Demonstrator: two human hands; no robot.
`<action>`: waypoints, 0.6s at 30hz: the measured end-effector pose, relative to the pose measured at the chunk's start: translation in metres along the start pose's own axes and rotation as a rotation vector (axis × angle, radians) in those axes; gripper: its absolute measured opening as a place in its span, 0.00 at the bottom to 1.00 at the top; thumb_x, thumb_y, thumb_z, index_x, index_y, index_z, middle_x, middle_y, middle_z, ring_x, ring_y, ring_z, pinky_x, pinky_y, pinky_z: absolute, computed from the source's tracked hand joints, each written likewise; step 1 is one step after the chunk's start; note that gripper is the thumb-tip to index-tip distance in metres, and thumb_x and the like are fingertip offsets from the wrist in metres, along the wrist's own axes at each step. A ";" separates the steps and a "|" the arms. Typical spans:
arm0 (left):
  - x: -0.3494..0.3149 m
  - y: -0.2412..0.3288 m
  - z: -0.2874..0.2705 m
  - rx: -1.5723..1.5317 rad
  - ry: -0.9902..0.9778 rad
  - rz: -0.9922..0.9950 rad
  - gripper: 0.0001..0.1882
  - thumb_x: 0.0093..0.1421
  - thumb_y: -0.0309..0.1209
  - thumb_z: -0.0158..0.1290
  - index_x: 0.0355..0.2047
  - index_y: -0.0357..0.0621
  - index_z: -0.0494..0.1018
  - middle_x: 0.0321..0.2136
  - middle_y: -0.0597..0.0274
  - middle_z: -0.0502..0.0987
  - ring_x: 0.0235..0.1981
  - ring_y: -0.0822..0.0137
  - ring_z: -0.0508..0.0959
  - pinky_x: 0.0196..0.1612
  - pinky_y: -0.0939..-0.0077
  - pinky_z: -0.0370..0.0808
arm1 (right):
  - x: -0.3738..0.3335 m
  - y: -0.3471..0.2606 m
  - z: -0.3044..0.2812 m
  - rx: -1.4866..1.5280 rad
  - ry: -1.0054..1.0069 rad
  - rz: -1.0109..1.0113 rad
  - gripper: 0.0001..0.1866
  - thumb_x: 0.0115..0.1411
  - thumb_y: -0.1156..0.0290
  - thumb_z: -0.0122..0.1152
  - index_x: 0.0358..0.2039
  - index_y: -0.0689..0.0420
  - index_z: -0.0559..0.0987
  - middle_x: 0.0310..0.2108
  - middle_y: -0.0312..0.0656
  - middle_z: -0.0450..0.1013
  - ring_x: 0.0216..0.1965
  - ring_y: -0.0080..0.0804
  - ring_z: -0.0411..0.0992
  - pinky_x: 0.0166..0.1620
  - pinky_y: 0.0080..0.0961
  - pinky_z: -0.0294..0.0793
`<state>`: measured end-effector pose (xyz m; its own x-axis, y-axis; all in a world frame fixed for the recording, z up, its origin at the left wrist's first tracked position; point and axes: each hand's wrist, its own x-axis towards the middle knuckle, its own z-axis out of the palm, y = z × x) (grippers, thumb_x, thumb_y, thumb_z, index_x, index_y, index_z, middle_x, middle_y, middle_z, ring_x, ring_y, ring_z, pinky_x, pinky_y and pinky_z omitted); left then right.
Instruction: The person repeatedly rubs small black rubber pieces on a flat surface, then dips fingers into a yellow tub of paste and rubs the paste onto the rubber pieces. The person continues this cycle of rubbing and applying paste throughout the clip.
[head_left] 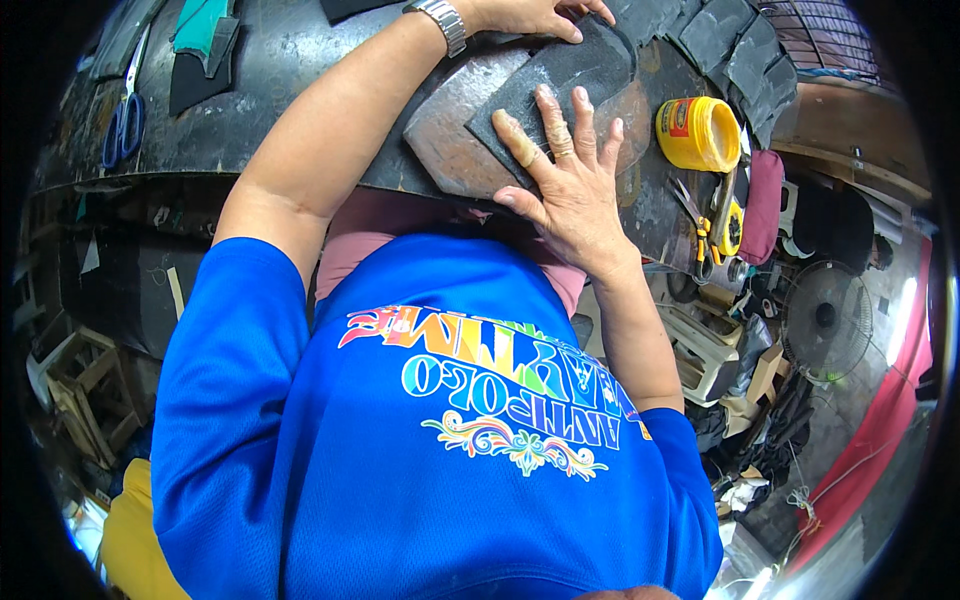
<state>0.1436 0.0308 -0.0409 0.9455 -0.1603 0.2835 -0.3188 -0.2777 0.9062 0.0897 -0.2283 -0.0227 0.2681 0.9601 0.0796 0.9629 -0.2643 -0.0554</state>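
a dark grey, flat, strip-like piece [592,62] is laid across a brown, mottled, angular slab [442,135] at the top centre of the frame; the slab is supported by a dark, scuffed tabletop [270,60]. the right hand [585,205] is set palm down at the piece's lower edge, its fingers spread well apart and the thumb held out to the left; yellowish residue is seen on the fingers. the left hand [525,15], below which a silver metal-link wristwatch [442,25] is worn, is placed at the piece's upper end and is partly cut off by the top edge; whether anything is pinched by it cannot be told.

to the right of the slab, an open yellow plastic tub [675,132] is seen, with yellow-and-black-handled scissors [703,240] below it and a maroon oblong item [763,205] beside them. dark flat pieces [730,60] are heaped at the upper right. at the upper left, blue-handled scissors [122,130] are laid near a teal sheet piece [203,35]. a round fan [826,318] is stood at the right of the frame.
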 end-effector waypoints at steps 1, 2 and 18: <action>0.001 -0.001 0.001 -0.015 -0.009 0.009 0.24 0.57 0.22 0.57 0.55 0.40 0.74 0.44 0.55 0.80 0.48 0.66 0.76 0.54 0.70 0.73 | 0.000 -0.002 -0.001 0.014 0.006 -0.008 0.37 0.62 0.30 0.42 0.68 0.28 0.65 0.74 0.47 0.49 0.76 0.52 0.36 0.67 0.73 0.29; 0.001 -0.001 0.001 0.004 -0.008 0.009 0.24 0.56 0.22 0.57 0.55 0.40 0.74 0.44 0.55 0.80 0.48 0.66 0.76 0.54 0.70 0.72 | 0.002 -0.003 -0.002 -0.005 -0.015 -0.010 0.37 0.62 0.29 0.42 0.69 0.28 0.64 0.74 0.47 0.49 0.76 0.53 0.36 0.67 0.73 0.29; 0.000 -0.001 0.001 0.013 0.006 -0.012 0.24 0.56 0.22 0.57 0.55 0.39 0.74 0.46 0.54 0.80 0.49 0.66 0.77 0.55 0.70 0.73 | -0.036 0.021 -0.021 0.298 0.019 0.032 0.31 0.62 0.30 0.43 0.56 0.30 0.80 0.73 0.45 0.53 0.75 0.55 0.38 0.69 0.68 0.29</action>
<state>0.1441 0.0300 -0.0423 0.9495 -0.1512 0.2749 -0.3086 -0.2920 0.9053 0.1008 -0.2700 -0.0063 0.3015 0.9491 0.0913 0.9029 -0.2534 -0.3473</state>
